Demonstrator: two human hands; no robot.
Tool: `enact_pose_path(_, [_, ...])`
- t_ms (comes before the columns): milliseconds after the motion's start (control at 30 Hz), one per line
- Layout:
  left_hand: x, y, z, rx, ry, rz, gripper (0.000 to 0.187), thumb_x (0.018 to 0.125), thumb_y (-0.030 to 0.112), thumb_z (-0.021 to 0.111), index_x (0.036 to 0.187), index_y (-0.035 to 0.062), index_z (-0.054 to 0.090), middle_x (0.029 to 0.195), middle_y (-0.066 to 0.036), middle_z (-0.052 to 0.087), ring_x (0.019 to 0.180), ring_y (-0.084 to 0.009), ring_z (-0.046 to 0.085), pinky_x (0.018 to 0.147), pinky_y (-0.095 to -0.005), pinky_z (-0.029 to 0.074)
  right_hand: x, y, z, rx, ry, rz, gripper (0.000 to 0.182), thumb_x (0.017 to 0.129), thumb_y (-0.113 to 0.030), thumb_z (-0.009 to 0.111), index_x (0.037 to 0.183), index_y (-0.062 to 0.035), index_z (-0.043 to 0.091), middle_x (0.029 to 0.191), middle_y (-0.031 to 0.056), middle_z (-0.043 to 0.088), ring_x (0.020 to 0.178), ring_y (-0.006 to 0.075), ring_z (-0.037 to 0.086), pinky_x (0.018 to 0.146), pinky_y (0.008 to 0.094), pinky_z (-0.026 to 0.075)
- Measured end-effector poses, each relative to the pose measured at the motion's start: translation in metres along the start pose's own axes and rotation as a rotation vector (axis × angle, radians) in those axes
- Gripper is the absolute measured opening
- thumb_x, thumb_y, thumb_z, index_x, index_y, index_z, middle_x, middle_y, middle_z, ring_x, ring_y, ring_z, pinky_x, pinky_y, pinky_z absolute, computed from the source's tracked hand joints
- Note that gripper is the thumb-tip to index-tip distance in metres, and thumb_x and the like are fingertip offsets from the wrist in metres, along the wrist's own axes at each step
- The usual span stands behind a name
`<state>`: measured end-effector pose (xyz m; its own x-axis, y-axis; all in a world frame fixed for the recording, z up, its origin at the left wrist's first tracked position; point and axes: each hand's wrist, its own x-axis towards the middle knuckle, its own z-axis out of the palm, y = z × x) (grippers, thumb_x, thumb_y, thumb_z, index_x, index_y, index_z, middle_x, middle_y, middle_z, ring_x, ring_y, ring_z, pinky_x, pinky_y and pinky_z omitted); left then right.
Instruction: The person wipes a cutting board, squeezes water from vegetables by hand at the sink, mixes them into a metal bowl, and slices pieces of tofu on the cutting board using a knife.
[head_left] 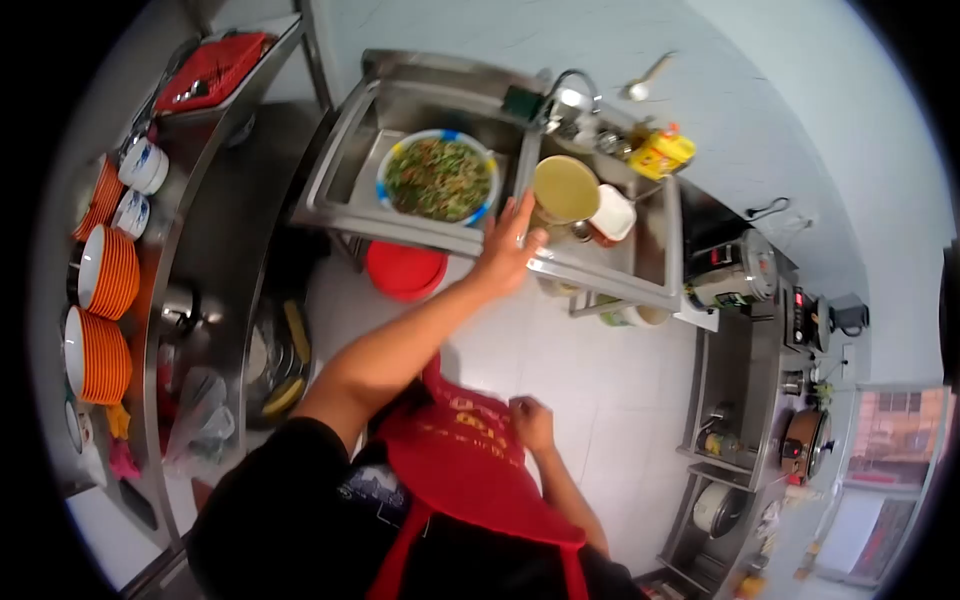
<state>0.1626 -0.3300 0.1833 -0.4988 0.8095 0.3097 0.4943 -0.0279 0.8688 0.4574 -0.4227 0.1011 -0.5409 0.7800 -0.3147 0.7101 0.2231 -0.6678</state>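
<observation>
My left hand (508, 250) reaches to the front rim of the double steel sink (455, 237), at the divider. Its fingers are stretched out and it holds nothing. Just beyond the fingertips, in the right basin, is a yellowish round bowl (566, 188), with a white container (613, 213) beside it. In the left basin sits a large blue-and-yellow-rimmed basin (381, 180) full of chopped greens (440, 180). My right hand (533, 424) is drawn back by the red apron (450, 450), fingers curled; whether anything is in them is hidden.
A faucet (575, 78) and a yellow bottle (662, 152) stand at the sink's back. A red tub (405, 268) is on the floor below. Shelves on the left carry stacked orange bowls (110, 270). Along the right, a steel counter (735, 390) bears cookers.
</observation>
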Motion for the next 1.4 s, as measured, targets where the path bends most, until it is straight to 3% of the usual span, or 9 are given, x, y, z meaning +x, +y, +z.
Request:
enact_pose_path(67, [-0.002, -0.074, -0.027, -0.569, 0.011, -0.403, 0.051, 0.098, 0.025, 0.054, 0.143, 0.0073, 0.039, 0.133, -0.012, 0.056, 0.111, -0.0155, 0.058, 0.090, -0.0230, 0.045, 0.041, -0.044, -0.008, 0.007, -0.081, 0.085, 0.017, 0.087, -0.015, 0.060, 0.093, -0.0019, 0.070, 0.074, 0.0161, 0.068, 0.068, 0.0266, 0.067, 0.065, 0.0352, 0.052])
enact_pose_path(367, [0.048, -0.208, -0.110, 0.259, -0.076, -0.379, 0.038, 0.086, 0.012, 0.058, 0.121, -0.0030, 0.058, 0.125, -0.023, 0.057, 0.118, -0.0358, 0.053, 0.101, -0.0409, 0.041, 0.336, -0.143, 0.045, 0.189, -0.041, -0.296, 0.043, 0.084, -0.018, 0.062, 0.123, -0.0009, 0.057, 0.116, 0.0232, 0.062, 0.102, 0.0322, 0.064, 0.086, 0.0389, 0.051])
enact_pose_path(500, [0.102, -0.276, -0.101, 0.390, -0.256, -0.518, 0.057, 0.085, 0.013, 0.058, 0.136, -0.0047, 0.040, 0.138, -0.024, 0.044, 0.122, -0.0390, 0.047, 0.101, -0.0411, 0.041, 0.495, -0.150, 0.119, -0.021, -0.185, -0.347, 0.059, 0.084, -0.022, 0.063, 0.137, -0.0042, 0.044, 0.133, 0.0239, 0.050, 0.120, 0.0395, 0.050, 0.098, 0.0452, 0.043])
enact_pose_path(667, [0.145, -0.391, -0.076, 0.728, -0.681, -0.637, 0.088, 0.090, 0.029, 0.062, 0.152, 0.0059, 0.005, 0.157, -0.019, 0.002, 0.145, -0.0367, 0.006, 0.116, -0.0481, 0.022, 0.578, -0.160, 0.174, -0.758, -0.451, -0.329, 0.096, 0.081, -0.040, 0.070, 0.152, -0.0158, 0.011, 0.155, 0.0141, 0.018, 0.140, 0.0407, 0.020, 0.104, 0.0555, 0.037])
enact_pose_path(867, [0.186, -0.405, -0.065, 0.717, -0.868, -0.937, 0.093, 0.085, 0.030, 0.067, 0.152, 0.0069, 0.007, 0.156, -0.017, 0.011, 0.142, -0.0354, 0.019, 0.115, -0.0512, 0.022, 0.624, -0.199, 0.172, -0.827, -0.858, -0.051, 0.102, 0.075, -0.047, 0.072, 0.152, -0.0147, 0.013, 0.143, 0.0136, 0.039, 0.131, 0.0355, 0.038, 0.100, 0.0497, 0.043])
enact_pose_path(1100, [0.183, -0.446, -0.060, 0.736, -0.779, -0.833, 0.077, 0.072, 0.029, 0.077, 0.137, 0.0050, 0.043, 0.130, -0.021, 0.051, 0.118, -0.0371, 0.051, 0.098, -0.0489, 0.043, 0.639, -0.164, 0.196, -0.866, -0.607, -0.250, 0.099, 0.075, -0.041, 0.073, 0.151, -0.0133, 0.015, 0.137, 0.0176, 0.047, 0.119, 0.0334, 0.053, 0.097, 0.0421, 0.046])
enact_pose_path(1167, [0.188, -0.445, -0.068, 0.426, -0.546, -0.969, 0.044, 0.072, 0.025, 0.074, 0.110, 0.0097, 0.058, 0.115, -0.018, 0.059, 0.110, -0.0366, 0.055, 0.092, -0.0473, 0.045, 0.640, -0.185, 0.178, -0.674, -0.691, -0.004, 0.092, 0.072, -0.032, 0.078, 0.148, -0.0119, 0.029, 0.134, 0.0190, 0.051, 0.116, 0.0343, 0.055, 0.097, 0.0405, 0.046])
enact_pose_path(1267, [0.182, -0.423, -0.072, 0.355, -0.283, -0.785, 0.045, 0.067, 0.025, 0.077, 0.105, 0.0079, 0.059, 0.114, -0.019, 0.059, 0.108, -0.0356, 0.056, 0.090, -0.0432, 0.046, 0.620, -0.185, 0.169, -0.305, -0.377, -0.137, 0.079, 0.067, -0.021, 0.079, 0.137, -0.0101, 0.046, 0.128, 0.0188, 0.056, 0.113, 0.0363, 0.057, 0.093, 0.0395, 0.049])
enact_pose_path(1400, [0.192, -0.397, -0.089, 0.253, -0.328, -0.737, 0.049, 0.063, 0.022, 0.079, 0.104, 0.0069, 0.059, 0.119, -0.018, 0.056, 0.114, -0.0371, 0.051, 0.094, -0.0457, 0.043, 0.607, -0.204, 0.128, 0.075, -0.459, -0.172, 0.063, 0.063, -0.020, 0.079, 0.122, -0.0089, 0.059, 0.128, 0.0191, 0.056, 0.113, 0.0402, 0.055, 0.098, 0.0455, 0.044])
